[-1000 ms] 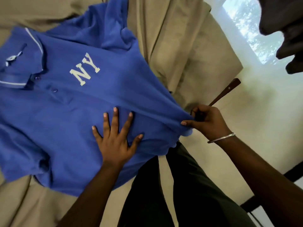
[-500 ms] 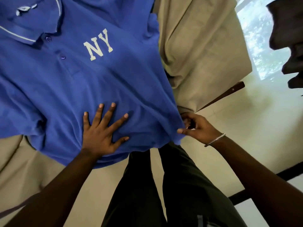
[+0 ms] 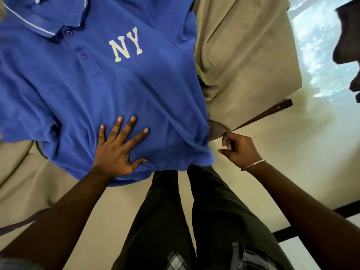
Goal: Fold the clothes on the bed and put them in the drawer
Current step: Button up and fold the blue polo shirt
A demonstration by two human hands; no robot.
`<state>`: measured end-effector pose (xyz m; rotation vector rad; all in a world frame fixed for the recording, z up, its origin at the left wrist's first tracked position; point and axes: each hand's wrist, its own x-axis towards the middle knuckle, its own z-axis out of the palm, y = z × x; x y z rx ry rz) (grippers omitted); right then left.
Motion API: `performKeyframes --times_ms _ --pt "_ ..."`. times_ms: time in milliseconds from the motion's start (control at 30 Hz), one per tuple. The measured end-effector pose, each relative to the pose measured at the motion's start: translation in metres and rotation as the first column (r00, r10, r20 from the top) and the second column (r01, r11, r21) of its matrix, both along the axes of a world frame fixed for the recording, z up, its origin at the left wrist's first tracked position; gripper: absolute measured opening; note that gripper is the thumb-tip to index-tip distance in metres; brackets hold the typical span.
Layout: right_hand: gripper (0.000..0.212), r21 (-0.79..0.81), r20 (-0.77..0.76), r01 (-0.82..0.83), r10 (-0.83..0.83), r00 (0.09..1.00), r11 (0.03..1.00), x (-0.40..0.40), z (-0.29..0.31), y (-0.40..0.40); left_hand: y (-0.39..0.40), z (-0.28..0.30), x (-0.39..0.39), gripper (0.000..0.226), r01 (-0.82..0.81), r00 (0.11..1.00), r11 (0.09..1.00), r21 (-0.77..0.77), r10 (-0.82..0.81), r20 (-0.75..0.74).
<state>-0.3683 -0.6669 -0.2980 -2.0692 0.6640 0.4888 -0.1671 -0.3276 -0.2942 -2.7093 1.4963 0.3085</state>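
Note:
A blue polo shirt (image 3: 109,90) with white "NY" letters lies face up on the tan bed sheet (image 3: 245,61), its hem hanging over the near edge of the bed. My left hand (image 3: 116,151) presses flat on the lower front of the shirt with the fingers spread. My right hand (image 3: 238,151) hovers just right of the shirt's lower right corner. Its fingers are curled and its thumb points toward the cloth, with a small gap between them. It holds nothing.
The sheet bunches in folds to the right of the shirt. A dark wooden bed corner (image 3: 272,112) sticks out beyond it. My legs in dark trousers (image 3: 194,221) stand on the pale floor (image 3: 302,156) against the bed's edge. No drawer is in view.
My right hand has let go of the shirt's lower right corner, which it was pinching, and sits a little to its right. The left hand stays pressed on the shirt.

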Motion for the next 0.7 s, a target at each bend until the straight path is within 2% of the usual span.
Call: performKeyframes --times_ms 67,133,200,233,267,300,333,367,400,433,500,567,633,700 --pt "0.024 0.069 0.093 0.076 -0.082 0.992 0.995 0.007 0.01 0.004 -0.001 0.003 -0.001 0.083 0.001 0.999 1.0 -0.013 -0.002 -0.032" --pt "0.029 0.058 0.216 0.224 -0.231 0.949 0.973 0.027 0.019 0.014 -0.001 0.008 -0.008 0.075 -0.069 0.996 0.993 -0.1 0.062 -0.071" --pt "0.038 -0.014 0.269 0.355 -0.338 0.902 0.935 0.055 0.024 0.025 0.004 0.012 -0.02 0.059 -0.286 0.958 0.932 -0.222 0.276 -0.073" --pt "0.039 -0.08 0.271 0.378 -0.345 0.899 0.922 0.066 0.022 0.03 0.007 0.012 -0.028 0.052 -0.442 0.895 0.854 -0.273 0.441 -0.068" --pt "0.037 -0.147 0.27 0.369 -0.322 0.908 0.918 0.074 0.019 0.035 0.011 0.013 -0.036 0.047 -0.612 0.775 0.722 -0.323 0.629 -0.063" --pt "0.031 -0.198 0.28 0.353 -0.292 0.914 0.914 0.078 0.016 0.038 0.011 0.014 -0.042 0.045 -0.764 0.592 0.529 -0.37 0.803 -0.073" --pt "0.026 -0.215 0.3 0.345 -0.275 0.914 0.914 0.078 0.014 0.04 0.01 0.016 -0.046 0.046 -0.871 0.363 0.303 -0.387 0.927 -0.092" --pt "0.022 -0.19 0.319 0.351 -0.281 0.905 0.917 0.073 0.013 0.038 0.008 0.017 -0.049 0.051 -0.933 0.148 0.098 -0.347 0.982 -0.12" --pt "0.02 -0.131 0.328 0.366 -0.308 0.893 0.921 0.067 0.014 0.036 0.009 0.018 -0.052 0.058 -0.96 0.005 -0.041 -0.276 0.987 -0.162" --pt "0.02 -0.061 0.328 0.381 -0.342 0.88 0.922 0.061 0.016 0.032 0.012 0.016 -0.054 0.065 -0.968 -0.054 -0.104 -0.227 0.975 -0.216" --pt "0.018 0.064 0.295 0.392 -0.393 0.871 0.918 0.056 0.02 0.027 0.025 0.011 -0.054 0.074 -0.953 -0.089 -0.174 -0.25 0.944 -0.319" --pt "0.018 0.136 0.252 0.367 -0.391 0.885 0.92 0.057 0.016 0.021 0.035 0.009 -0.052 0.074 -0.913 -0.134 -0.282 -0.293 0.889 -0.438" --pt "0.017 0.229 0.19 0.347 -0.391 0.9 0.91 0.063 0.013 0.015 0.043 0.011 -0.049 0.054 -0.902 -0.18 -0.358 -0.239 0.818 -0.546" --pt "0.016 0.323 0.139 0.32 -0.379 0.915 0.891 0.066 0.015 0.011 0.053 0.014 -0.049 0.027 -0.913 -0.193 -0.367 -0.179 0.773 -0.604"
